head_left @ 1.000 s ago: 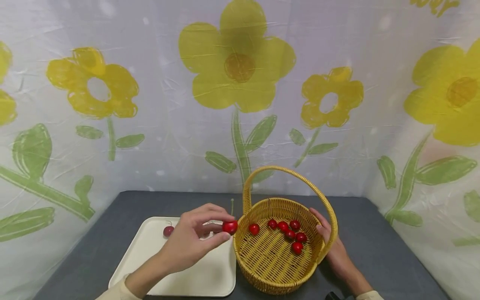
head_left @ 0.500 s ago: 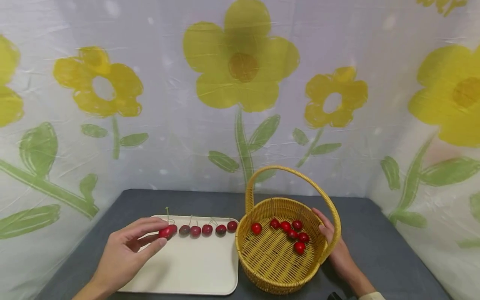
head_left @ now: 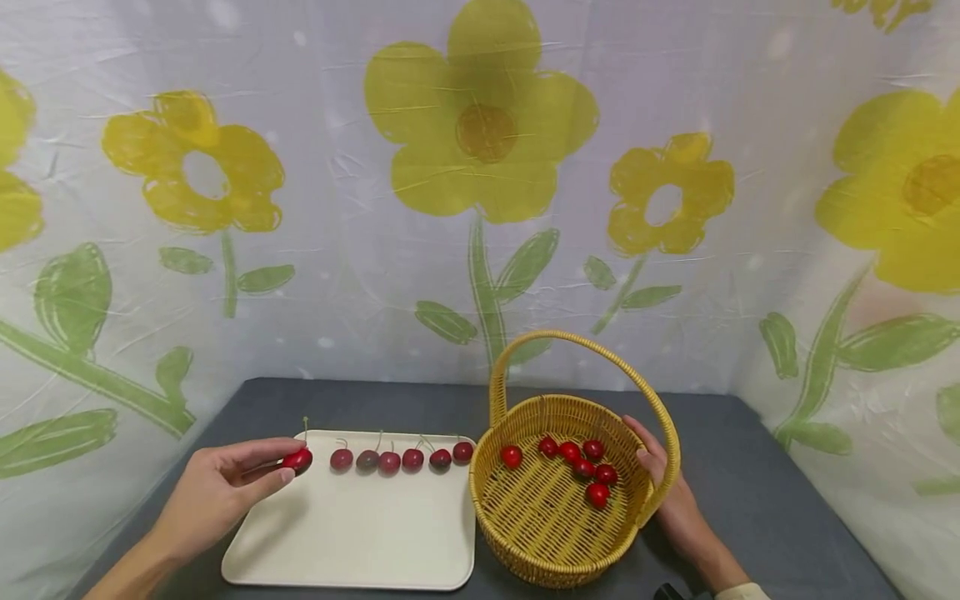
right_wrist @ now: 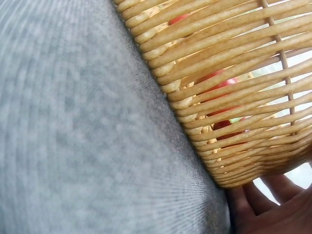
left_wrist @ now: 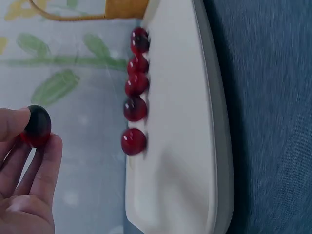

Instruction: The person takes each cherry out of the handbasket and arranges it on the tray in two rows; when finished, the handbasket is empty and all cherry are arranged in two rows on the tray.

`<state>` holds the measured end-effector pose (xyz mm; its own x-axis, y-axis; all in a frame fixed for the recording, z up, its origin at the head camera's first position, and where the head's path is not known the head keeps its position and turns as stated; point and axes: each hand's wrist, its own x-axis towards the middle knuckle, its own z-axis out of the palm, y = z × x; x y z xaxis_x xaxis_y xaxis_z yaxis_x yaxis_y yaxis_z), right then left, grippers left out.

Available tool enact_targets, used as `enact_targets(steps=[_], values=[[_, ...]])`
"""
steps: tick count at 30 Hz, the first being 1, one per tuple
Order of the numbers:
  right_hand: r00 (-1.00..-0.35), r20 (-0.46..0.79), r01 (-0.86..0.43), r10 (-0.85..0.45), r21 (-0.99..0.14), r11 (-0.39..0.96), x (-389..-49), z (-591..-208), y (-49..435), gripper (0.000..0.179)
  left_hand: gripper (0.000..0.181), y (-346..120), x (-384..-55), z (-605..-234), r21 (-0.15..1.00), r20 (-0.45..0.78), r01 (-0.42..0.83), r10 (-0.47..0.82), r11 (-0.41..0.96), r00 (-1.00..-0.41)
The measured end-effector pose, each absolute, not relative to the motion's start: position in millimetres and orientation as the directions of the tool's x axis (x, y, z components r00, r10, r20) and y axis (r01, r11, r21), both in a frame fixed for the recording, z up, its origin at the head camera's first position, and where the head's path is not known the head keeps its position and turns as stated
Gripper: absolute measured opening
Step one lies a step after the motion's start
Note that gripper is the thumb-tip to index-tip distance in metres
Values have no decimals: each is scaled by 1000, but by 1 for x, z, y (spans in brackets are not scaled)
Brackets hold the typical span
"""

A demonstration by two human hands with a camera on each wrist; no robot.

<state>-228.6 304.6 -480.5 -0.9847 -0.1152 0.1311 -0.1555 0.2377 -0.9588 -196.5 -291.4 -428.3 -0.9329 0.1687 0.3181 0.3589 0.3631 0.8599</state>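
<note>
In the head view my left hand [head_left: 217,492] pinches a red cherry [head_left: 297,461] by its sides between thumb and fingers, its green stem pointing up. Cherry and fingertips are over the far left corner of the cream tray [head_left: 367,533]. The left wrist view shows the pinched cherry [left_wrist: 38,126] too, apart from the tray's row. Along the tray's back edge lie several darker cherries [head_left: 389,463] with stems. My right hand [head_left: 678,500] holds the right side of a yellow wicker basket [head_left: 525,533], thumb at the rim. Several bright red cherries [head_left: 583,469] lie inside it.
The basket's tall arched handle [head_left: 585,343] rises over its opening, right beside the tray. Both stand on a dark grey table [head_left: 720,450]. Behind hangs a pale curtain [head_left: 330,275] with yellow flowers. A small black object [head_left: 667,592] shows at the bottom edge.
My left hand has carried the cherry leftward from beside the basket, past the row, to the tray's far left corner. The right hand and basket have stayed in place.
</note>
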Motion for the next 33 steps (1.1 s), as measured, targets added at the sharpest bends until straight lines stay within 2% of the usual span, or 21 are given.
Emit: enact_targets(steps=[9,13,17,23,33], values=[[-986,132,-153,-100,-961,232,-228,-480,304,55,37,-305,-235,-438,843,173,242,184,480,-968],[-984,155,-173,-91,-953,249,-228,-480,303,55,32,-307,-250,-444,778,137,249,230,578,-964],[-986,140,-160,-95,-957,243,-229,-482,303,54,25,-306,-262,-453,695,154,301,274,653,-949],[-986,124,-146,-110,-965,220,-230,-484,304,54,24,-300,-272,-461,667,190,364,324,650,-927],[-983,158,-178,-98,-951,254,-228,-482,304,53,25,-292,-275,-461,676,176,357,329,645,-928]])
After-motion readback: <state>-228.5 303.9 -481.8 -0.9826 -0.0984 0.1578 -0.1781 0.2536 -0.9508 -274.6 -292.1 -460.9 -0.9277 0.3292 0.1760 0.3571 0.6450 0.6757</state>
